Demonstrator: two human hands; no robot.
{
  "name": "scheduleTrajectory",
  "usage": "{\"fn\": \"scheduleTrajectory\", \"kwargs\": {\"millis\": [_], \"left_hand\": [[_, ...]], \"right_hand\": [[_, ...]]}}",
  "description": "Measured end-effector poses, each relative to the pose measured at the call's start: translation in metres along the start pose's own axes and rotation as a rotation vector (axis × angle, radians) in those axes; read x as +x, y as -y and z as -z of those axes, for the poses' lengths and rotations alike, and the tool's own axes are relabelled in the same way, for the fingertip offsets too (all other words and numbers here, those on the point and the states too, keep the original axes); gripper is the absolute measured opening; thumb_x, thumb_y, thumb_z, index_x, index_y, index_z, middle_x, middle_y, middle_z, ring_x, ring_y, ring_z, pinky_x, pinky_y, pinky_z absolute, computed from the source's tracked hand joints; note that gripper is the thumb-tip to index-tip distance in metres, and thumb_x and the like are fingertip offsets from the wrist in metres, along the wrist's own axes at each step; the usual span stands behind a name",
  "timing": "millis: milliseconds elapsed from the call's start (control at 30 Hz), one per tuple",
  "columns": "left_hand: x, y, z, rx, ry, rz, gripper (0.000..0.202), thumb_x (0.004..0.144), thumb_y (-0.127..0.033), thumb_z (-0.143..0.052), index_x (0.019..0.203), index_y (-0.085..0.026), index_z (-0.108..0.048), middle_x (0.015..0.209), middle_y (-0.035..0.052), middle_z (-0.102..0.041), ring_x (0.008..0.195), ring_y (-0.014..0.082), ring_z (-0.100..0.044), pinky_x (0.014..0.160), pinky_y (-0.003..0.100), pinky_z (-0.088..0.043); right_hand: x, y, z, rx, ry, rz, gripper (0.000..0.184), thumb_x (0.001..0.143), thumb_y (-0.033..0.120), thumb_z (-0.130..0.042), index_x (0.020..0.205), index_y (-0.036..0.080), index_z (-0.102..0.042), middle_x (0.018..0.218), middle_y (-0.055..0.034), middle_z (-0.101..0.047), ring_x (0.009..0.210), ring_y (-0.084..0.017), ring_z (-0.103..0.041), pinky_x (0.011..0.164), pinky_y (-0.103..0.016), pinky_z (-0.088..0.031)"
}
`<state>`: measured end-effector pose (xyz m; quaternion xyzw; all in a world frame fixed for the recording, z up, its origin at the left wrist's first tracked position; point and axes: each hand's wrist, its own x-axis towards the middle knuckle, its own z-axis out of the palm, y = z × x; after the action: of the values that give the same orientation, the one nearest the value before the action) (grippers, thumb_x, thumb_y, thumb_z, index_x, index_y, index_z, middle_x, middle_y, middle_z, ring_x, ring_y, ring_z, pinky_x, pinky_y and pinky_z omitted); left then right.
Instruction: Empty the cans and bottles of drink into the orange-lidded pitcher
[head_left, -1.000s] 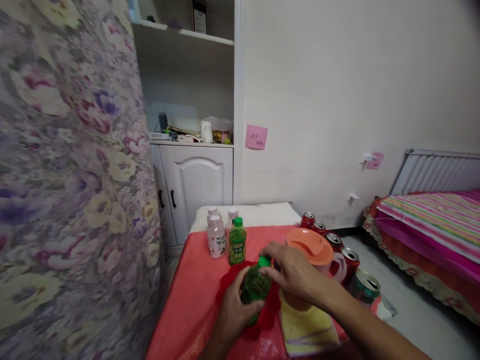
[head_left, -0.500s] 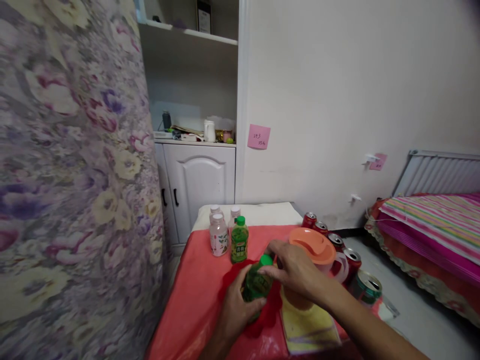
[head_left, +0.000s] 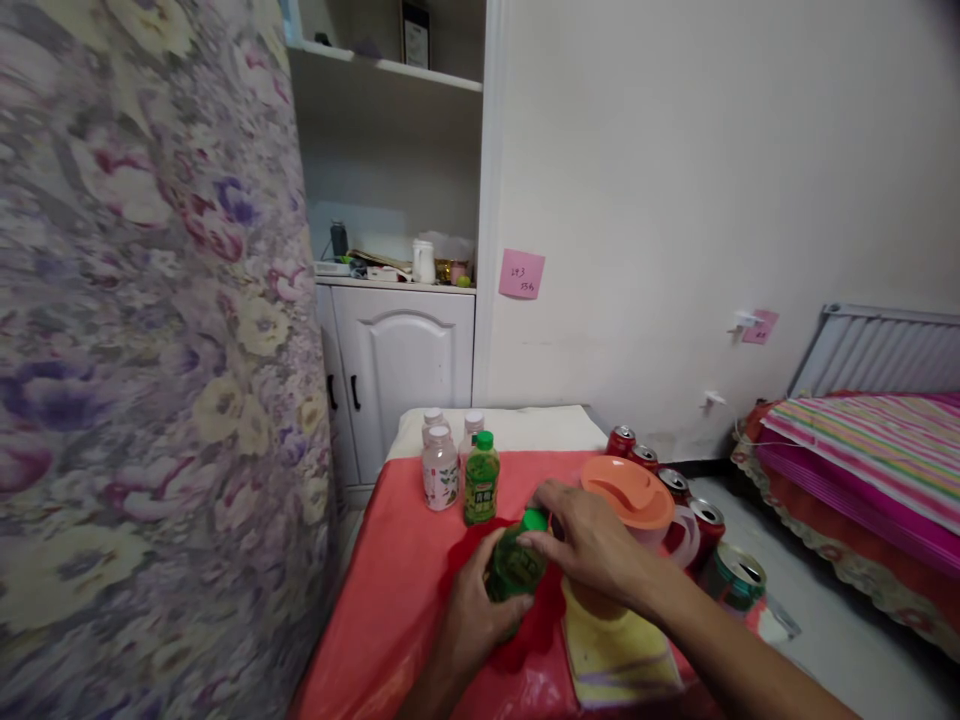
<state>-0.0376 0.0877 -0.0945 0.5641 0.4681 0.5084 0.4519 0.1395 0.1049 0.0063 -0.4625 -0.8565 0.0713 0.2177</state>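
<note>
My left hand (head_left: 480, 600) is wrapped round the body of a green drink bottle (head_left: 519, 562), which leans a little to the right. At its top, my right hand (head_left: 581, 530) has thumb and fingers closed round the green cap (head_left: 535, 520). The bottle is over a red scalloped dish (head_left: 551, 610); whether it rests on the dish is hidden. Behind it stands a second green bottle (head_left: 481, 482), capped and upright. Right beside my right hand is a pitcher with an orange lid (head_left: 628, 490), partly covered by my hand and forearm.
Several clear white-capped bottles (head_left: 440, 475) stand at the table's back left. Red cans (head_left: 705, 525) and a green can (head_left: 735, 578) line the right edge. A folded yellow cloth (head_left: 619, 650) lies in front on the red tablecloth (head_left: 375, 590). A floral curtain (head_left: 165, 350) hangs at left.
The view has shifted slightly. Both hands keep the same hold on the bottle and its cap, with no clear movement between them.
</note>
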Motion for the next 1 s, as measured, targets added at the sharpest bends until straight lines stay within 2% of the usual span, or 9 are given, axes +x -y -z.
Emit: {"fn": "scheduleTrajectory", "kwargs": {"millis": [200, 367, 500, 567, 667, 733, 867, 1000], "left_hand": [[0.000, -0.003, -0.001, 0.050, -0.004, 0.004, 0.073, 0.054, -0.016, -0.067, 0.126, -0.011, -0.061, 0.119, 0.0153, -0.074, 0.112, 0.0347, -0.067, 0.099, 0.043, -0.051], [0.002, 0.002, 0.000, 0.011, 0.025, -0.018, 0.075, 0.055, -0.018, -0.070, 0.129, -0.012, -0.059, 0.124, 0.0160, -0.073, 0.116, 0.0351, -0.066, 0.101, 0.044, -0.050], [0.002, 0.000, -0.001, 0.017, 0.002, -0.001, 0.075, 0.054, -0.016, -0.070, 0.128, -0.014, -0.060, 0.120, 0.0144, -0.076, 0.113, 0.0351, -0.068, 0.100, 0.044, -0.052], [0.002, 0.000, -0.002, -0.010, -0.007, 0.007, 0.078, 0.055, -0.017, -0.071, 0.132, -0.015, -0.059, 0.126, 0.0149, -0.073, 0.119, 0.0351, -0.066, 0.103, 0.044, -0.051], [0.006, 0.004, 0.000, -0.087, -0.048, -0.030, 0.086, 0.059, -0.023, -0.075, 0.142, -0.017, -0.052, 0.147, 0.0157, -0.060, 0.135, 0.0345, -0.056, 0.111, 0.044, -0.046], [0.010, 0.010, 0.004, -0.096, -0.118, -0.052, 0.087, 0.061, -0.028, -0.077, 0.143, -0.017, -0.051, 0.153, 0.0168, -0.054, 0.142, 0.0350, -0.049, 0.116, 0.046, -0.042], [0.017, 0.023, 0.010, -0.077, -0.256, -0.058, 0.076, 0.065, -0.035, -0.077, 0.135, -0.015, -0.056, 0.145, 0.0202, -0.061, 0.139, 0.0365, -0.052, 0.115, 0.050, -0.043], [0.019, 0.028, 0.012, -0.077, -0.289, -0.040, 0.066, 0.067, -0.035, -0.077, 0.128, -0.015, -0.060, 0.130, 0.0184, -0.070, 0.126, 0.0343, -0.063, 0.105, 0.045, -0.051]], "right_hand": [[0.000, 0.004, -0.001, -0.012, -0.006, -0.048, 0.022, 0.091, 0.037, -0.065, 0.087, 0.016, -0.060, 0.085, -0.0057, -0.067, 0.071, -0.019, -0.055, 0.063, -0.030, -0.028], [0.002, 0.000, -0.001, 0.098, 0.047, 0.029, 0.030, 0.084, 0.029, -0.073, 0.108, 0.017, -0.062, 0.100, -0.0075, -0.068, 0.085, -0.022, -0.061, 0.070, -0.030, -0.037], [0.005, 0.000, 0.001, 0.090, 0.074, 0.073, 0.017, 0.082, 0.020, -0.070, 0.097, 0.017, -0.063, 0.094, -0.0045, -0.064, 0.080, -0.019, -0.057, 0.070, -0.030, -0.038], [0.009, 0.001, 0.006, 0.101, 0.060, 0.090, 0.015, 0.081, 0.018, -0.069, 0.095, 0.018, -0.062, 0.091, -0.0026, -0.062, 0.077, -0.017, -0.055, 0.069, -0.029, -0.037], [0.017, 0.000, 0.020, 0.116, 0.028, 0.096, 0.013, 0.083, 0.018, -0.068, 0.092, 0.018, -0.060, 0.089, -0.0013, -0.059, 0.074, -0.016, -0.052, 0.068, -0.028, -0.039], [0.025, -0.004, 0.034, 0.111, -0.004, 0.086, 0.011, 0.084, 0.021, -0.068, 0.092, 0.018, -0.060, 0.088, -0.0023, -0.059, 0.075, -0.017, -0.053, 0.069, -0.029, -0.040], [0.046, -0.022, 0.066, 0.075, -0.130, 0.108, 0.011, 0.084, 0.021, -0.066, 0.093, 0.017, -0.062, 0.088, -0.0041, -0.062, 0.076, -0.017, -0.055, 0.070, -0.030, -0.042], [0.066, -0.047, 0.092, -0.042, -0.242, 0.098, 0.012, 0.085, 0.027, -0.065, 0.093, 0.018, -0.064, 0.083, -0.0020, -0.061, 0.072, -0.016, -0.054, 0.067, -0.028, -0.041]]}}
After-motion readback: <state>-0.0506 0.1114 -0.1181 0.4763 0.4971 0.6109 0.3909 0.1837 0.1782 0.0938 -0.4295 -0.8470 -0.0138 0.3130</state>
